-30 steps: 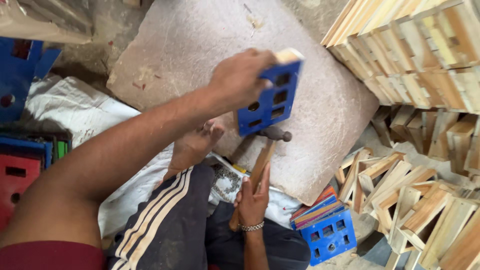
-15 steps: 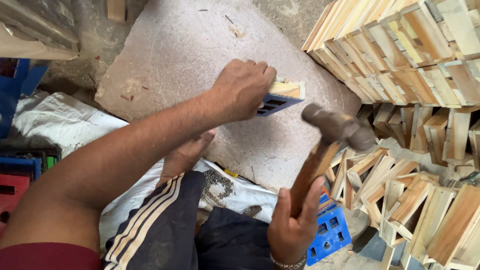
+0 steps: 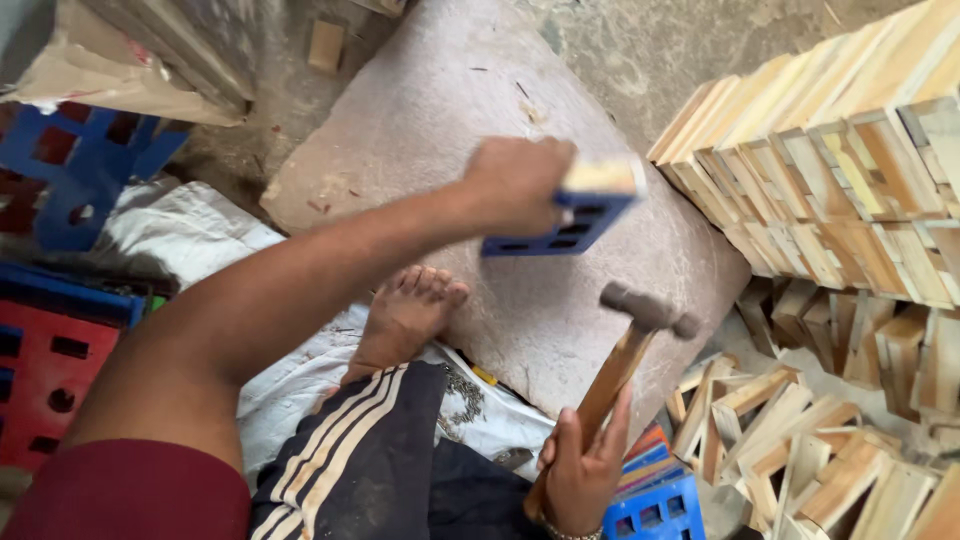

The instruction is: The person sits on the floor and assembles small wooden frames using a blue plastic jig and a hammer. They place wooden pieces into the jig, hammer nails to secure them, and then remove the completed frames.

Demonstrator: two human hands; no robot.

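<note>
Head view: the left hand [image 3: 515, 185] is clamped on a blue perforated panel [image 3: 560, 228] with a pale wooden strip [image 3: 600, 178] along its top, held just above the stone slab [image 3: 420, 130] near its right edge. It has moved rightward and tilted flatter than half a second ago. The right hand [image 3: 580, 470] grips the hammer [image 3: 640, 312] handle; the head has dropped lower, below the panel, suggesting a stroke between blows. Stacked wooden pieces [image 3: 850, 150] lie right.
</note>
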